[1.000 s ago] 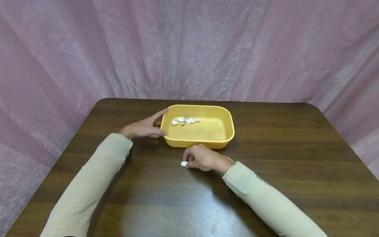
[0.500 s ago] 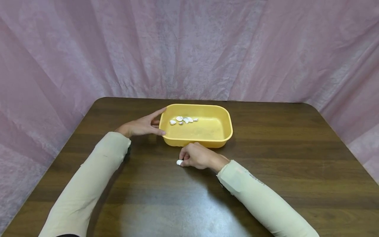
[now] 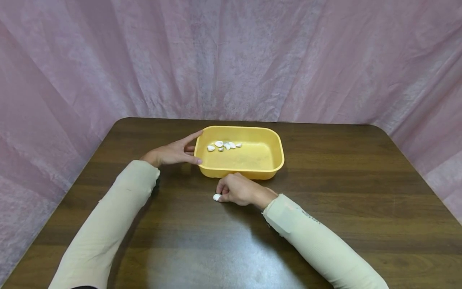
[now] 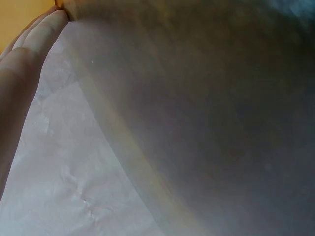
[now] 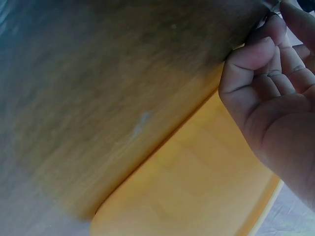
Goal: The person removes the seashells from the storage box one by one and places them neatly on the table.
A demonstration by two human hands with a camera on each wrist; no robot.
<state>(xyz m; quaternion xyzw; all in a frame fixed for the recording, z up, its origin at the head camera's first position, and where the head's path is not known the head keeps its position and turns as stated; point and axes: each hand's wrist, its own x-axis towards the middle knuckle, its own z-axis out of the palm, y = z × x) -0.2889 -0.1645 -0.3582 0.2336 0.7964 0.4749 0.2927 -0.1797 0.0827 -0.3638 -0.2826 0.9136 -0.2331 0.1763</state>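
A yellow rectangular tub (image 3: 245,171) stands on the table, with several small white shells (image 3: 219,143) grouped in its left part. My left hand (image 3: 173,153) spreads thumb and fingers against the tub's left rim; the left wrist view shows its fingers (image 4: 42,37) reaching the yellow edge. Just in front of the tub, my right hand (image 3: 242,190) pinches a white shell (image 3: 217,197) between thumb and fingers, low over the table. In the right wrist view the right hand (image 5: 275,93) has curled fingers beside the tub's side (image 5: 187,182); the shell cannot be made out there.
The brown wooden table (image 3: 343,180) reaches out on both sides of the tub. Behind its far edge hangs a pink curtain (image 3: 245,60). Light glares off the table's front part.
In the head view, my right hand with the pinched shell has shifted slightly left along the tub's front. My left hand keeps its place at the tub's rim.
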